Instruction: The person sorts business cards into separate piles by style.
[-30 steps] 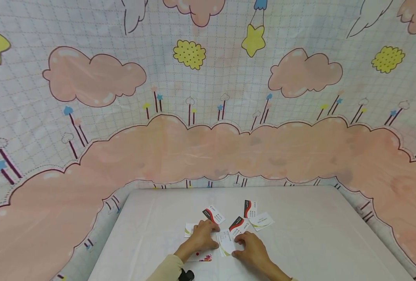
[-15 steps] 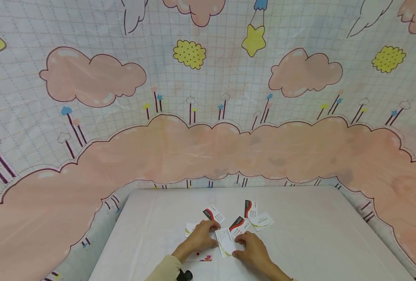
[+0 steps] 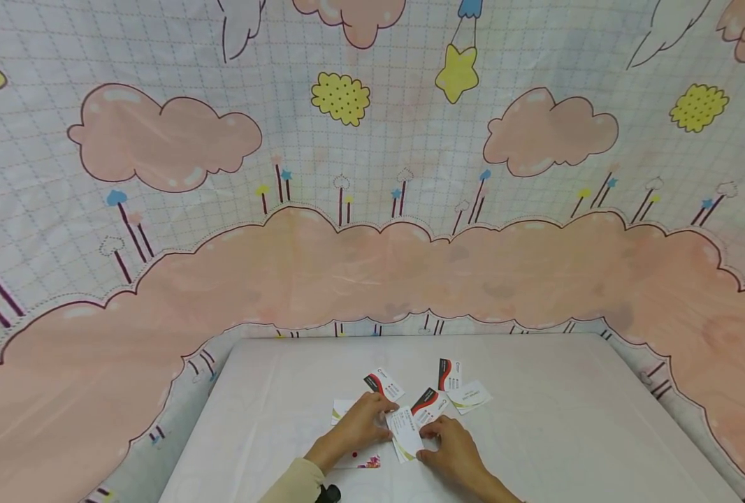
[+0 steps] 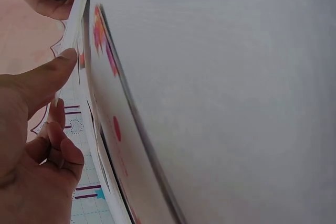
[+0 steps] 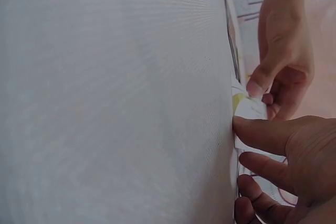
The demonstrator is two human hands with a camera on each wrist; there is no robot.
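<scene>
Now lifting slightly off the desk (image 3: 536,419), the white card (image 3: 405,433), edging closer between both hands. Pinching its left edge with left hand (image 3: 361,425), gripping its right edge with right hand (image 3: 451,447). Lying scattered just beyond, other cards (image 3: 454,388).

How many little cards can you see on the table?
6, maybe more hidden. One held between both hands, one under the left hand, three beyond, one white at right.
</scene>
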